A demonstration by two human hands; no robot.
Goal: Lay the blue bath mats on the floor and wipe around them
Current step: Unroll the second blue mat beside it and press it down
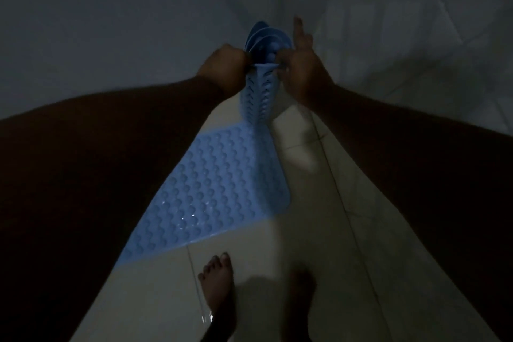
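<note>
1. A bare foot [215, 283] stands on the tiled floor [319, 230].
2. Beyond it, one blue mat [205, 191] lies flat, long axis running away from the person.
3. Farthest, the left hand [222, 65] and right hand [301, 69] pinch a second mat [259, 94] folded up between them (forefinger raised), its lower end touching the flat one.
</note>
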